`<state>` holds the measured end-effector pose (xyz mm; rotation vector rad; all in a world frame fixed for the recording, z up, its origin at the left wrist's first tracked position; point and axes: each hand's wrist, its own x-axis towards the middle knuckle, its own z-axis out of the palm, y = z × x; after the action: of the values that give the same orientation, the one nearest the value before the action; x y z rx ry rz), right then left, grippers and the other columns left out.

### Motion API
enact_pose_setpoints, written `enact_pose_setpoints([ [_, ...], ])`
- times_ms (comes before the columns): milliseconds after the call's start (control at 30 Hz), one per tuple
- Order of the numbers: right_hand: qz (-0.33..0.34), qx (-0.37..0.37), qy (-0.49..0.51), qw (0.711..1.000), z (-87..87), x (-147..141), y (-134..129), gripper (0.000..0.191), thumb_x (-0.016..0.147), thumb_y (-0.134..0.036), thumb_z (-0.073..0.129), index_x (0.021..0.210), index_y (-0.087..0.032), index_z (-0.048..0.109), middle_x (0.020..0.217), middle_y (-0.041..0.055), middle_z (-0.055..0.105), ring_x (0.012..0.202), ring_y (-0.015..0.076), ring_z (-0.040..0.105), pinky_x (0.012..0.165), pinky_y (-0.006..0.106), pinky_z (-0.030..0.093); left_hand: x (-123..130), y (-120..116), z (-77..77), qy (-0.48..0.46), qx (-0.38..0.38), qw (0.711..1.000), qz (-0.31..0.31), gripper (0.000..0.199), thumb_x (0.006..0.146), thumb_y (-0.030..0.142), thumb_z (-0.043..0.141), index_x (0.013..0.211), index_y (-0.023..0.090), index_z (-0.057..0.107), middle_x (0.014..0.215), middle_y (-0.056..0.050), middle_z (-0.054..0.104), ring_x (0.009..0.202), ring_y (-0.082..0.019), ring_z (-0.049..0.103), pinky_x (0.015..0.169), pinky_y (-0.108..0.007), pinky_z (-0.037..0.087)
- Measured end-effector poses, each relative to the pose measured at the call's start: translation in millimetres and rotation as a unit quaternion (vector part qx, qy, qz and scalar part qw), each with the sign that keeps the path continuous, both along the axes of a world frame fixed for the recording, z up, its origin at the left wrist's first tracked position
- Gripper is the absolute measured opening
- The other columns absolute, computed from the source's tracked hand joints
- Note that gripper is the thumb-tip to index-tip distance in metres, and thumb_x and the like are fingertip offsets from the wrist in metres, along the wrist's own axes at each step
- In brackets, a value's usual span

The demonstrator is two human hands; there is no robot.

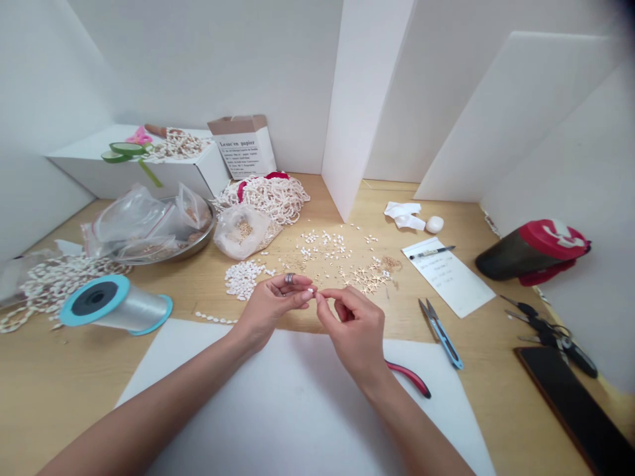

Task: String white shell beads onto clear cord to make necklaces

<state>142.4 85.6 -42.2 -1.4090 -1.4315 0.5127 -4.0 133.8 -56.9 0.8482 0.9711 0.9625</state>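
Forearms (pixel 149 410) angle inward, left hand (pixel 272 309) and right hand (pixel 354 328) pinching fingers (pixel 327 311) together; far paper bag (pixel 244 149) reads "Le sac en papier".

Desk (pixel 64 377): light wood, matt. Bowl (pixel 198 231): glossy steel. Bags (pixel 133 221): clear plastic. Paper bag (pixel 243 147): matt kraft. Snips (pixel 443 334): steel blades, blue plastic grips. Pliers (pixel 411 378): glossy red grips. Beads (pixel 241 277): smooth, probably shell, too small to confirm.
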Motion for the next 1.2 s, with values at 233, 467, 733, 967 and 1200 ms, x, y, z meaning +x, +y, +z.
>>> enact_pose_setpoints([
  [233, 0.012, -0.037, 0.049, 0.998, -0.4, 1, 2, 0.009, 0.079, -0.023, 0.063, 0.076, -0.019, 0.071, 0.054, -0.0056, 0.039, 0.050, 0.0087, 0.038, 0.051, 0.023, 0.031, -1, -2, 2.6, 0.046, 0.063, 0.997, 0.004, 0.020, 0.062, 0.020, 0.081, 0.080, 0.019, 0.072, 0.078, 0.001, 0.072, 0.071, -0.010, 0.065, 0.066, -0.017, 0.053],
  [467, 0.074, -0.162, 0.232, 0.956, -0.2, 4, 8, 0.015, 0.076, -0.032, 0.068, 0.077, -0.018, 0.074, 0.065, 0.0000, 0.060, 0.059, 0.0107, 0.047, 0.055, 0.023, 0.037, -3, -4, 5.0, 0.150, 0.155, 0.976, 0.035, 0.017, 0.065, 0.026, 0.079, 0.080, 0.020, 0.073, 0.075, 0.000, 0.072, 0.069, -0.012, 0.065, 0.065, -0.020, 0.052],
  [733, 0.110, -0.257, 0.289, 0.915, -3.4, 11, 15, 0.026, 0.070, -0.039, 0.073, 0.084, -0.018, 0.077, 0.055, -0.0021, 0.054, 0.050, 0.0081, 0.038, 0.046, 0.023, 0.030, -7, -7, 4.4, 0.294, 0.360, 0.885, 0.041, 0.017, 0.076, 0.025, 0.069, 0.092, 0.025, 0.073, 0.087, -0.001, 0.074, 0.079, -0.017, 0.068, 0.073, -0.025, 0.053],
  [967, 0.116, -0.290, 0.288, 0.905, -11.1, 12, 19, 0.035, 0.066, -0.042, 0.073, 0.090, -0.017, 0.077, 0.052, -0.0006, 0.056, 0.048, 0.0098, 0.037, 0.044, 0.024, 0.026, -7, -8, 0.0, 0.339, 0.429, 0.837, 0.024, 0.032, 0.076, 0.022, 0.068, 0.108, 0.030, 0.068, 0.096, 0.000, 0.073, 0.083, -0.020, 0.069, 0.076, -0.028, 0.052],
  [1200, 0.092, -0.306, 0.294, 0.901, -21.2, 14, 25, 0.031, 0.064, -0.044, 0.075, 0.081, -0.019, 0.078, 0.049, -0.0022, 0.053, 0.045, 0.0073, 0.029, 0.044, 0.024, 0.021, -9, -6, -7.5, 0.368, 0.470, 0.802, -0.030, 0.041, 0.079, 0.020, 0.064, 0.119, 0.029, 0.061, 0.109, -0.001, 0.069, 0.078, -0.016, 0.069, 0.074, -0.025, 0.052],
])
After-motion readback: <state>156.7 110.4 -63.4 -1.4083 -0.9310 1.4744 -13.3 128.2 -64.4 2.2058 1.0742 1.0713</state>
